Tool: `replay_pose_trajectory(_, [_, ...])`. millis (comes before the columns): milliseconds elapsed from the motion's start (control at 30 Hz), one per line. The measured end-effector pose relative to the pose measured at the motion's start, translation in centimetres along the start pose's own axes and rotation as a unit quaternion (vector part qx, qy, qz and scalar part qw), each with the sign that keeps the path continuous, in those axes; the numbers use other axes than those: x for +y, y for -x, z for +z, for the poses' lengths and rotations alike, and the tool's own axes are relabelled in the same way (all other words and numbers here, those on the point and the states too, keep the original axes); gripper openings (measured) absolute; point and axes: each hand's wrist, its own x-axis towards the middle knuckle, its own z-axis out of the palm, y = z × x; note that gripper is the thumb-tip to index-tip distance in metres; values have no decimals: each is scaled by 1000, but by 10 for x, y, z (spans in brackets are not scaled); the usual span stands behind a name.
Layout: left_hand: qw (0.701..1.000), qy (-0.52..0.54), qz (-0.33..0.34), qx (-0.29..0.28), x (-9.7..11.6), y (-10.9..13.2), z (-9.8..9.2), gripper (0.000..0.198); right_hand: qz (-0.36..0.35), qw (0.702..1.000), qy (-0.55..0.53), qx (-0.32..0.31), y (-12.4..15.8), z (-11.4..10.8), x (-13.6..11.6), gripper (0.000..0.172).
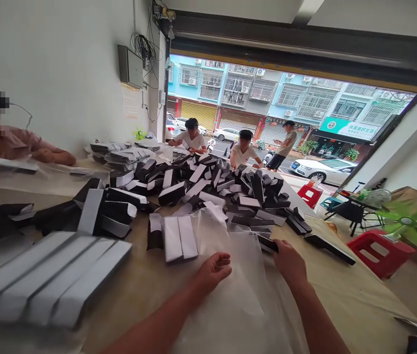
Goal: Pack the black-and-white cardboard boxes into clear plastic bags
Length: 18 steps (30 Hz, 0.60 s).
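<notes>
My left hand (213,271) is over a translucent plastic bag (245,265), its fingers loosely curled and apart with nothing visible in them. Farther right, my right hand (290,261) grips the end of a black box (267,242) at the bag's right side; part of that box is hidden by the fingers. Just beyond my left hand, two white boxes (180,238) lie side by side. A row of several larger-looking white boxes (51,275) rests at the near left, blurred at its front edge.
A big heap of black and white boxes (201,184) covers the table's middle. Packed bundles (120,153) lie at the back left. Co-workers sit at the left and far side. On the right stand a red stool (379,253) and a green fan (407,221).
</notes>
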Motion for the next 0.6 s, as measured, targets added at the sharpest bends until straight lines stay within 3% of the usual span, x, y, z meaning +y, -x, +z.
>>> replay_pose_trajectory(100, [1000, 19, -17, -8, 2, -1, 1, 66, 42, 995, -5, 90, -1, -22, -2, 38])
replay_pose_trajectory(200, [997, 72, -27, 2, 6, -2, 3, 65, -25, 986, -61, 153, -3, -37, -17, 40])
replay_pose_trajectory(300, [986, 158, -47, 31, 10, -3, 3, 66, -167, 977, -113, 71, -4, -38, -39, 42])
replay_pose_trajectory(433, [975, 208, -64, 48, 15, -4, 2, 74, -332, 941, -64, -33, 1, -33, -71, 53])
replay_pose_trajectory(600, [988, 150, -42, 21, 16, -2, 2, 69, -429, 897, -67, -83, 6, -31, -101, 49])
